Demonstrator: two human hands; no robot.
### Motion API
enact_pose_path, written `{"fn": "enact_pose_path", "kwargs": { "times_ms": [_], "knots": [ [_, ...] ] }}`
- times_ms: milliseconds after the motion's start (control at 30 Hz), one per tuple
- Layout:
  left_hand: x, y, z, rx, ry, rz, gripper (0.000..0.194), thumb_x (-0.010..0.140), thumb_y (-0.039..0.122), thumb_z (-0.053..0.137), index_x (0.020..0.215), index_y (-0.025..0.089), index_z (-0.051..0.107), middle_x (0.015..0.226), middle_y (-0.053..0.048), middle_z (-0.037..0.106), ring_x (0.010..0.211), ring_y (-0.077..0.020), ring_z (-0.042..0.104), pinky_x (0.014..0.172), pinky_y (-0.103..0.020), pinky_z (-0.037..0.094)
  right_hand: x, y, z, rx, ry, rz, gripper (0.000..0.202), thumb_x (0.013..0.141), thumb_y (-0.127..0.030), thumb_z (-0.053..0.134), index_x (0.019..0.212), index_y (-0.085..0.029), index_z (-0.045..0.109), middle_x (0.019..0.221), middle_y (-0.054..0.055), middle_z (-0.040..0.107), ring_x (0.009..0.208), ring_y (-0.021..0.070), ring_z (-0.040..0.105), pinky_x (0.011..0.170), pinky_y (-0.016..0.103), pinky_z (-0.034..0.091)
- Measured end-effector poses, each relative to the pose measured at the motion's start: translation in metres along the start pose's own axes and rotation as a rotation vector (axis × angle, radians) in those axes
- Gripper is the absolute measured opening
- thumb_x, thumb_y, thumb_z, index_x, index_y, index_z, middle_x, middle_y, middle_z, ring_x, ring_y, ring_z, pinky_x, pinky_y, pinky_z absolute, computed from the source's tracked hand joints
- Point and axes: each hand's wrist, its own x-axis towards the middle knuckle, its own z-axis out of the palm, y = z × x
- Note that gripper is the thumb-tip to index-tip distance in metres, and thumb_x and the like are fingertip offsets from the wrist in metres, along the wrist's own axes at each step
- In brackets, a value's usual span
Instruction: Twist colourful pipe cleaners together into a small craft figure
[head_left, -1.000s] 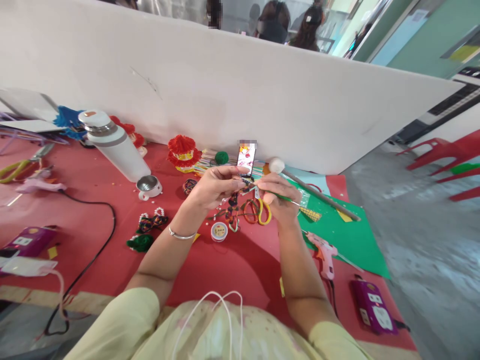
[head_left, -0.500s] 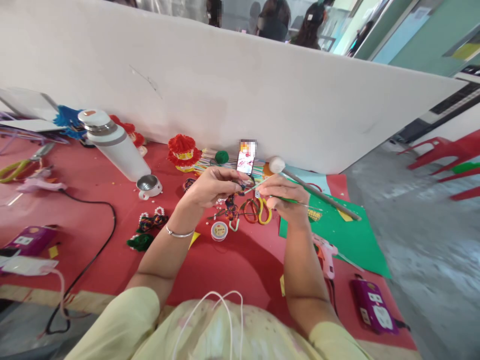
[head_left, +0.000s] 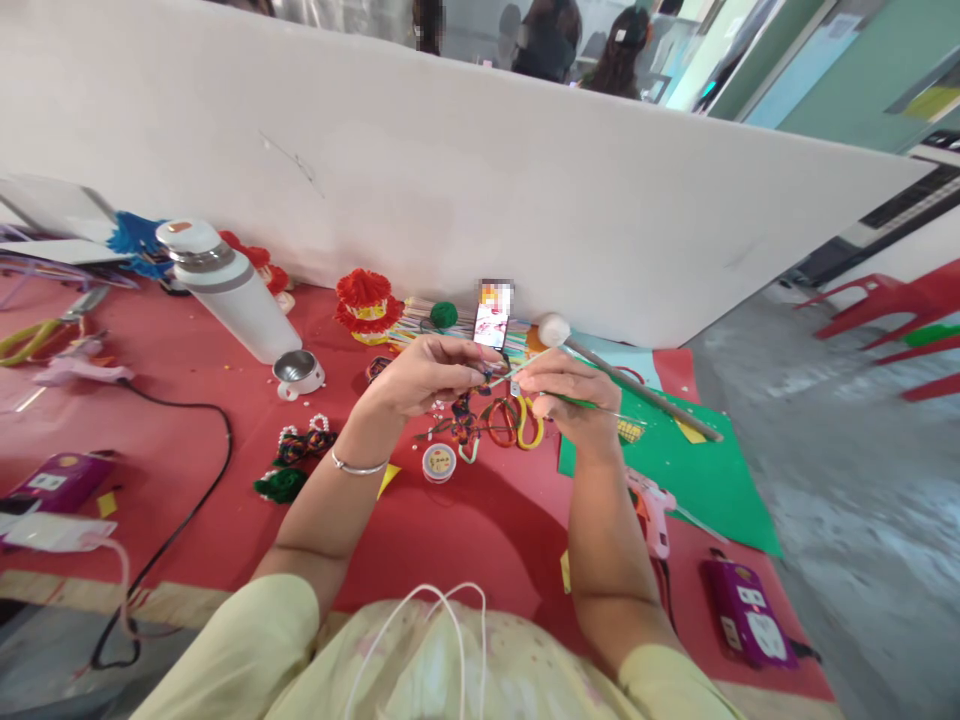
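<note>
My left hand [head_left: 429, 376] pinches a small crocheted piece of dark multicoloured yarn [head_left: 460, 406], part of which hangs below the fingers. Close by on the right, my right hand [head_left: 576, 388] is closed round a slim crochet hook [head_left: 589, 404] with a green shaft. The hook's tip at the yarn is too small to make out. Under both hands lie yellow-handled scissors [head_left: 531, 424], a pale green clip-like loop [head_left: 469, 450] and scattered white beads. A round lidded tub [head_left: 439, 462] stands just in front of them.
A phone [head_left: 492, 315] with a lit screen leans on the white partition [head_left: 420, 170]. A white bottle [head_left: 229, 290] and steel cup [head_left: 297, 372] stand left. Beaded yarn bundles [head_left: 304, 445] lie nearer. At right are a wool-tipped stick [head_left: 645, 390], pink glue gun [head_left: 651, 510] and purple box [head_left: 750, 610].
My fingers have shifted only very slightly at the yarn. Both hands keep their hold, and everything else stays in place.
</note>
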Motion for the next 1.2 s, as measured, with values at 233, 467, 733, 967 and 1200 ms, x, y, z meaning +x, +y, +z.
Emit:
{"fn": "enact_pose_path", "kwargs": {
  "times_ms": [233,467,733,967,1200],
  "knots": [
    [0.0,-0.004,-0.007,0.052,-0.01,0.019,0.036,0.069,0.021,0.092,0.105,0.018,0.09,0.07,-0.004,0.074,0.043,-0.005,0.048,0.037,-0.02,0.028,0.0,-0.003,-0.002,-0.029,-0.042,0.001,0.028,0.09,-0.042,0.085,0.118,-0.04,0.084,0.103,0.002,0.087,0.092,0.02,0.08,0.083,0.04,0.063],
    [-0.001,-0.004,-0.006,0.064,-0.027,0.029,0.034,0.07,0.022,0.091,0.104,0.016,0.09,0.063,-0.002,0.069,0.042,-0.0052,0.045,0.038,-0.021,0.028,-0.002,-0.001,0.006,0.105,0.077,0.1,0.02,0.091,-0.049,0.083,0.105,-0.035,0.088,0.094,0.002,0.087,0.085,0.0193,0.08,0.079,0.038,0.064],
    [-0.001,-0.007,0.013,-0.054,0.015,0.119,0.037,0.067,0.021,0.097,0.102,0.02,0.089,0.078,-0.003,0.078,0.048,-0.0047,0.051,0.039,-0.019,0.032,-0.011,0.02,0.038,0.172,0.261,0.207,0.035,0.085,-0.067,0.08,0.096,-0.035,0.088,0.093,0.004,0.085,0.088,0.0233,0.079,0.077,0.041,0.068],
    [0.007,-0.027,0.037,-0.009,0.399,0.417,0.047,0.07,0.016,0.094,0.115,0.021,0.086,0.083,-0.001,0.078,0.07,-0.0096,0.064,0.063,-0.021,0.054,-0.016,0.011,0.047,-0.361,0.314,-0.007,0.028,0.096,-0.041,0.079,0.124,-0.041,0.082,0.107,0.003,0.084,0.1,0.0243,0.078,0.088,0.045,0.065],
    [0.007,-0.022,0.03,-0.412,0.093,-0.008,0.045,0.061,0.017,0.098,0.105,0.019,0.088,0.059,0.007,0.057,0.042,-0.0005,0.03,0.039,-0.018,0.017,-0.015,0.016,0.043,-0.279,0.354,-0.116,0.03,0.096,-0.053,0.074,0.123,-0.042,0.081,0.106,0.003,0.086,0.095,0.0258,0.08,0.085,0.049,0.066]
  ]
}}
